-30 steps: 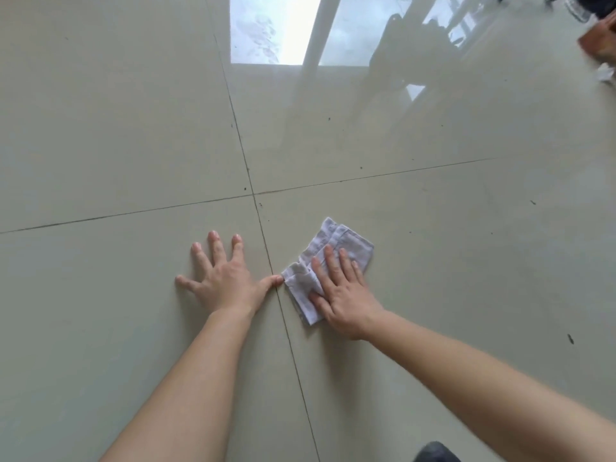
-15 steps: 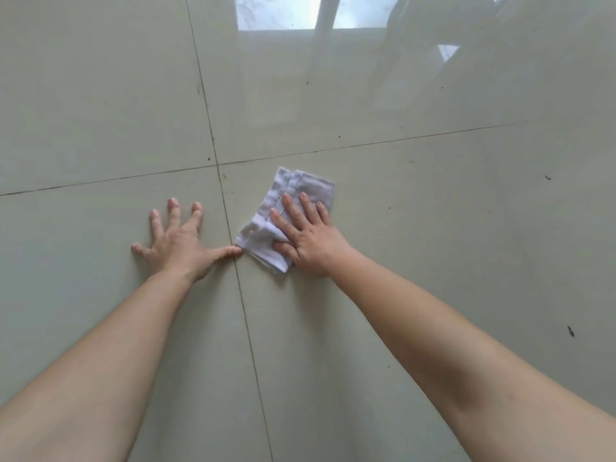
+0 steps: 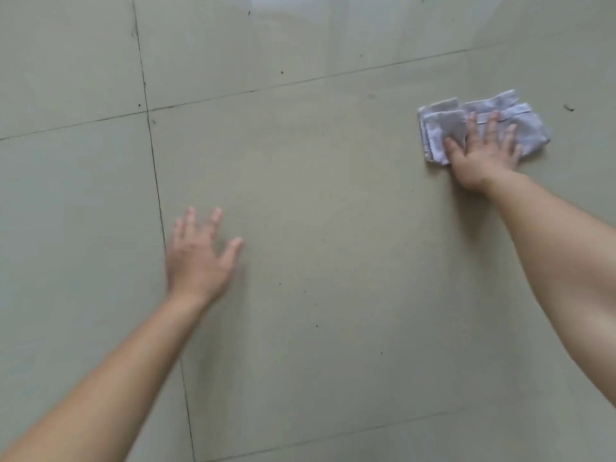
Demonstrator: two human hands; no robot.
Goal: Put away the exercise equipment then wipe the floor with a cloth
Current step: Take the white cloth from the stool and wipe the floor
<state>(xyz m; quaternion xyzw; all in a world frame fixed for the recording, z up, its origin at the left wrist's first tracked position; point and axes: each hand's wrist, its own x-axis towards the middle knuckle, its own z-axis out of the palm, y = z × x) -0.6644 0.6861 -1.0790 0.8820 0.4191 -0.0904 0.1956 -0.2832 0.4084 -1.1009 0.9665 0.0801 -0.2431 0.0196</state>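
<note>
Cloth [image 3: 530, 135] lies flat under your right hand [image 3: 483, 158], fingers [image 3: 492, 123] spread; left hand [image 3: 196, 258] splayed on floor [image 3: 333, 228]; no equipment visible, wiping underway.

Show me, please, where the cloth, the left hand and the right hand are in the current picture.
cloth [image 3: 443, 126]: head view, on the grey folded flap left of the fingers.
left hand [image 3: 196, 261]: head view, on the back of the hand.
right hand [image 3: 480, 158]: head view, on the back of the hand, which is spread flat on the cloth.
</note>
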